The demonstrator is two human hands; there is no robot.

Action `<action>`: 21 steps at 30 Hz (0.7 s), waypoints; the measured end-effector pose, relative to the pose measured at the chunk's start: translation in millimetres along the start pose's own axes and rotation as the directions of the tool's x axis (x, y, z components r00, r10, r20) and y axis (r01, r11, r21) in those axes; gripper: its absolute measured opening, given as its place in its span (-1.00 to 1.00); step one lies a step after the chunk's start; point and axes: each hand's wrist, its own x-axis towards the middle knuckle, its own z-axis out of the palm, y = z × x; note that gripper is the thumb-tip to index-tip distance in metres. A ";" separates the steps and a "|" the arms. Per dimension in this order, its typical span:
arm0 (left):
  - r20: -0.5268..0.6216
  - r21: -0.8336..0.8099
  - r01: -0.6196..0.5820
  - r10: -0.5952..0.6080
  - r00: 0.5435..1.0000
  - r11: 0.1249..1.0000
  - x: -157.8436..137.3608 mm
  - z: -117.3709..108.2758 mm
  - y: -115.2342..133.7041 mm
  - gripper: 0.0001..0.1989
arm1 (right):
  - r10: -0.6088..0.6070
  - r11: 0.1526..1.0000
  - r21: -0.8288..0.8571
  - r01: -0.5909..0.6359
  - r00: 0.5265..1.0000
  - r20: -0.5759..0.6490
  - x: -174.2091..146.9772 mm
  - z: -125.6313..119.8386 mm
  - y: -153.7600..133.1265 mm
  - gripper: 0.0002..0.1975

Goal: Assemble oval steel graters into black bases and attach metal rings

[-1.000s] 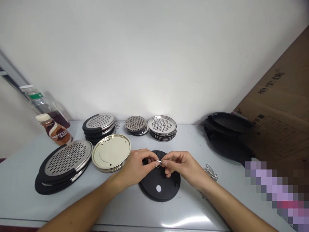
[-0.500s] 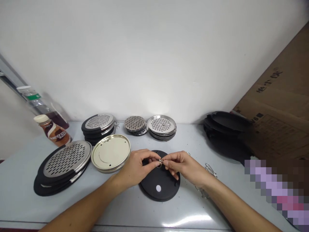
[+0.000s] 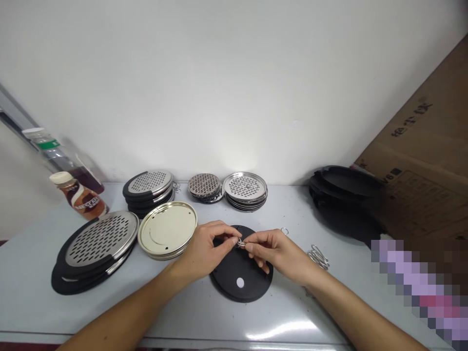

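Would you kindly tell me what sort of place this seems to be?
Probably a workbench in a small workshop: stacks of perforated discs and pale plates stand on it, a cardboard box is at the right, and the left hand and right hand pinch a ring-like metal piece.

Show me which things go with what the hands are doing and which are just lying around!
In use, or likely part of it:
small metal piece, pinched by left hand and right hand
black disc beneath them
perhaps the stacked perforated discs

Seemingly just lying about:
bottle with cream cap
bottle with green band
cardboard box
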 end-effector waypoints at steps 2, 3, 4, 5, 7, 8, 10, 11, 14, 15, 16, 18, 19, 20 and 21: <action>0.002 -0.005 -0.008 0.008 1.000 1.000 -0.5 0.2 -0.2 -0.84 | 0.007 0.996 0.084 -0.011 0.999 0.048 0.7 -2.0 2.9 -0.70; 0.004 -0.010 -0.004 0.004 1.000 1.000 -0.7 0.5 -0.3 -0.84 | 0.007 0.992 0.125 -0.015 0.998 0.065 1.0 -2.7 4.1 -0.70; 0.008 -0.018 0.006 -0.006 1.000 1.000 -1.0 0.9 -0.4 -0.83 | 0.004 0.987 0.161 -0.017 0.997 0.076 1.2 -3.3 5.0 -0.71; 0.012 -0.030 0.022 -0.022 1.000 0.999 -1.1 1.3 -0.6 -0.82 | 0.001 0.982 0.186 -0.016 0.997 0.081 1.3 -3.6 5.5 -0.71; 0.023 -0.070 0.060 -0.059 0.998 0.996 -1.2 1.9 -1.1 -0.82 | -0.009 0.978 0.207 -0.009 0.997 0.083 1.3 -3.8 5.6 -0.72; 0.027 -0.097 0.078 -0.076 0.997 0.992 -1.1 1.9 -1.3 -0.83 | -0.013 0.979 0.205 -0.005 0.996 0.083 1.1 -3.6 5.2 -0.72; 0.032 -0.159 0.110 -0.106 0.994 0.981 -0.5 0.8 -1.6 -0.84 | -0.026 0.982 0.187 0.011 0.996 0.081 0.3 -2.4 4.1 -0.72; 0.036 -0.193 0.128 -0.123 0.992 0.973 0.0 -0.3 -1.7 -0.84 | -0.038 0.984 0.175 0.025 0.997 0.074 -0.2 -1.3 3.4 -0.72; 0.104 -0.322 0.216 -0.192 0.976 0.922 1.4 -4.1 -1.4 -0.85 | -0.094 0.989 0.118 0.090 0.995 0.024 -2.9 5.1 1.1 -0.72; 0.139 -0.372 0.251 -0.214 0.967 0.894 1.7 -5.1 -1.2 -0.84 | -0.124 0.989 0.080 0.124 0.992 -0.010 -4.2 8.3 0.5 -0.73; 0.167 -0.420 0.281 -0.230 0.959 0.863 1.8 -5.6 -1.0 -0.84 | -0.167 0.985 0.027 0.169 0.984 -0.058 -5.6 11.9 0.2 -0.74; 0.195 -0.492 0.318 -0.253 0.947 0.810 1.5 -5.4 -0.6 -0.84 | -0.303 0.950 -0.123 0.286 0.939 -0.163 -8.2 19.7 0.6 -0.80; 0.195 -0.516 0.324 -0.260 0.946 0.793 1.3 -4.8 -0.6 -0.84 | -0.384 0.916 -0.206 0.344 0.901 -0.203 -9.2 23.3 1.4 -0.82; 0.196 -0.535 0.327 -0.262 0.945 0.779 1.0 -3.9 -0.5 -0.84 | -0.451 0.880 -0.274 0.387 0.863 -0.228 -10.0 26.4 2.4 -0.83; 0.200 -0.549 0.329 -0.262 0.944 0.768 0.8 -2.9 -0.5 -0.84 | -0.492 0.855 -0.314 0.413 0.838 -0.237 -10.4 28.8 3.6 -0.83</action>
